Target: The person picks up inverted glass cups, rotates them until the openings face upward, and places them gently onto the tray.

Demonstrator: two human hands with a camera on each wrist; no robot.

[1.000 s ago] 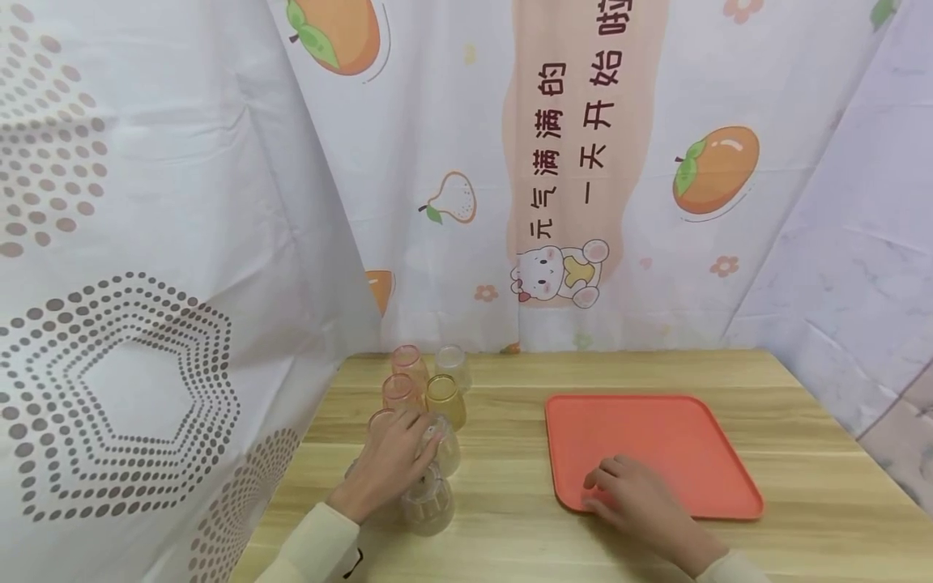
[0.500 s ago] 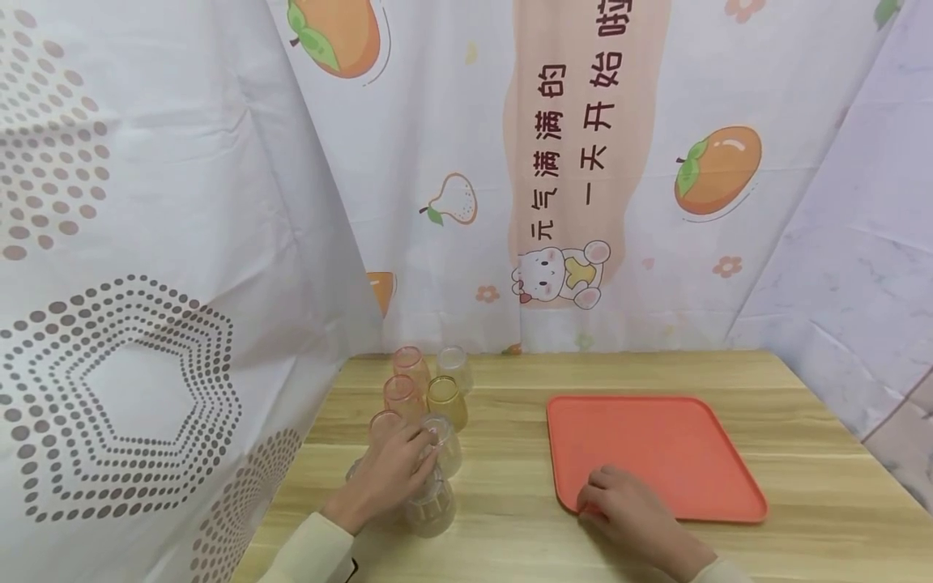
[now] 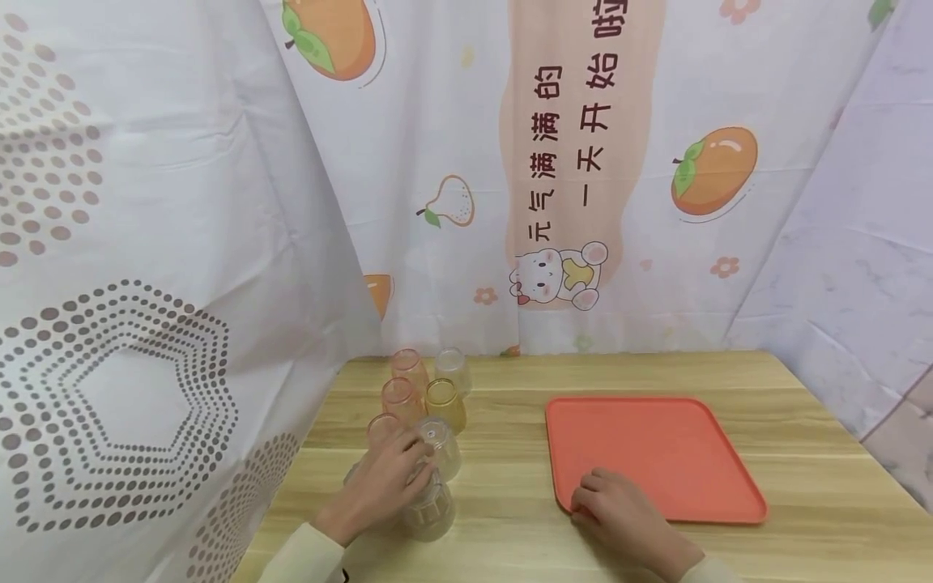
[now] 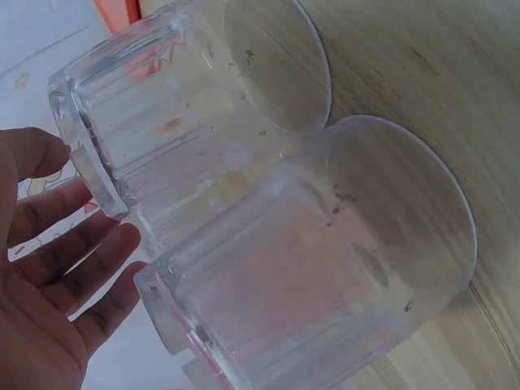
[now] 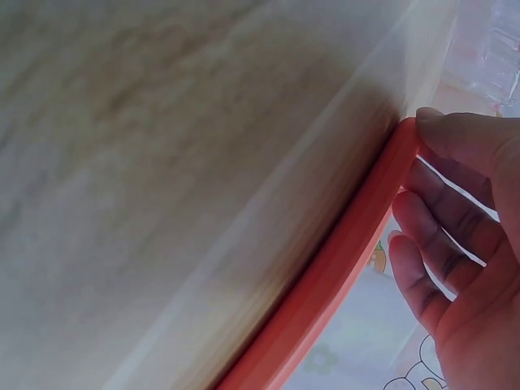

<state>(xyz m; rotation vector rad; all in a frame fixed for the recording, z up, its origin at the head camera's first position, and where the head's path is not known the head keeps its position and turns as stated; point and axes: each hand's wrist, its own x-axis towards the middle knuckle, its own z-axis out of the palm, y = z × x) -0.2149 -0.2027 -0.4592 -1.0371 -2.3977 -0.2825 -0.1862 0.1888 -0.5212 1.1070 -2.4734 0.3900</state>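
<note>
My left hand point(image 3: 382, 482) is over the near end of a group of upturned glasses. In the left wrist view its spread, slightly bent fingers point(image 4: 101, 252) lie by the thick bases of two clear glasses, a front one point(image 4: 187, 106) and a pinkish-looking one point(image 4: 301, 276); its thumb is at the front one's base. In the head view a clear glass point(image 3: 432, 518) stands below this hand, another clear glass point(image 3: 446, 455) beside it. My right hand point(image 3: 619, 514) is at the near left corner of the red tray point(image 3: 678, 461), thumb touching the rim, other fingers loosely bent.
Behind the left hand stand a yellow glass point(image 3: 449, 405), pink glasses point(image 3: 402, 398) and a far clear glass point(image 3: 454, 374). Patterned curtains point(image 3: 437, 121) hang at the back and sides of the wooden table point(image 3: 503, 486).
My left hand has drawn back slightly toward the near edge, still over the glasses. My right hand has slid a little left along the tray corner. Glasses and tray look unmoved.
</note>
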